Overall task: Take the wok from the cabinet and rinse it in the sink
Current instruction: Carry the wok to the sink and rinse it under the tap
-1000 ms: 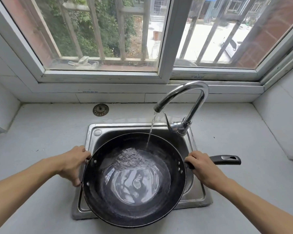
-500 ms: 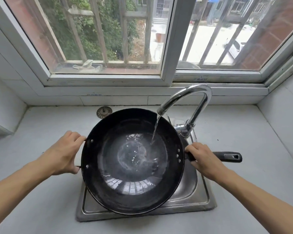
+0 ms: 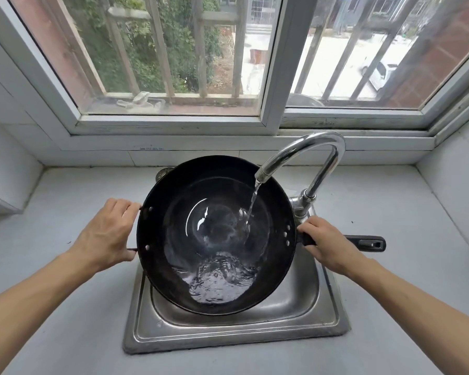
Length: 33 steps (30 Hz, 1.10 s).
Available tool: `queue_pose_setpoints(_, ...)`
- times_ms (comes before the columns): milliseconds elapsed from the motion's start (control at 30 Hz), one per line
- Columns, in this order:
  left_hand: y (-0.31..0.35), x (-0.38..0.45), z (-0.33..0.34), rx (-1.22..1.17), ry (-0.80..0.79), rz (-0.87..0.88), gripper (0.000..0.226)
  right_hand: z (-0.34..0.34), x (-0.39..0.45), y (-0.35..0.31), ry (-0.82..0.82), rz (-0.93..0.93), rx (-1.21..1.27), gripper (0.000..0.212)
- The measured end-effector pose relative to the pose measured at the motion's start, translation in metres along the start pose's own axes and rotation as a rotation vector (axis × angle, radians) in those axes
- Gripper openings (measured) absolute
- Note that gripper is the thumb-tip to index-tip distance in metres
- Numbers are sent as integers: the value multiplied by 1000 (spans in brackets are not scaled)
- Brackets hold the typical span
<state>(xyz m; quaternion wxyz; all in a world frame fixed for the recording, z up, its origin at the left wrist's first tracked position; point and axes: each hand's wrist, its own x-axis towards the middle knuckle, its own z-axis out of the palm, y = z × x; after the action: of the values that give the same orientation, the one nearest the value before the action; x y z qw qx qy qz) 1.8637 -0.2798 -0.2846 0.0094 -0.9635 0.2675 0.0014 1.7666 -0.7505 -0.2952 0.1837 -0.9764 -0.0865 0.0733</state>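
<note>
Tilted nearward since earlier: wok (image 3: pixel 217 212), water pooled low. Left hand (image 3: pixel 106 234) closed on, apparently, loop handle; right hand (image 3: pixel 328 244) gripping long handle (image 3: pixel 368 242). Rinsing; next, tip out over sink (image 3: pixel 228 336).

My home kitchen, at the sink by the window.

I stand at a steel sink (image 3: pixel 295 318) set in a pale bench (image 3: pixel 65 201), its curved tap (image 3: pixel 309 150) running, a barred window (image 3: pixel 173 63) above showing greenery and a yard.

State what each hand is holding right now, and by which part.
Both hold the wok. The left hand grips the small loop handle on its left rim; the right hand grips the long black handle near the bowl.
</note>
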Motion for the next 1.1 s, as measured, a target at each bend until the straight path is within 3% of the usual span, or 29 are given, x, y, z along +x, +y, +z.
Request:
queue_pose_setpoints(333, 5, 5, 10, -105, 21, -72, 103, 13, -1, 0, 153, -3, -20, 34)
queue_pose_setpoints(533, 9, -3, 20, -305, 115, -168, 23, 21, -1, 6, 231, -52, -80, 36)
queue_pose_setpoints(633, 12, -3, 16, -309, 114, -203, 10, 29, -3, 10, 225, -60, -90, 44)
queue_pose_setpoints(967, 11, -16, 21, -96, 100, -69, 40, 46, -13, 13, 200, -91, -127, 50)
queue_pose_setpoints(1100, 12, -17, 20, -42, 124, -29, 42, 44, -13, 11, 164, -78, -104, 49)
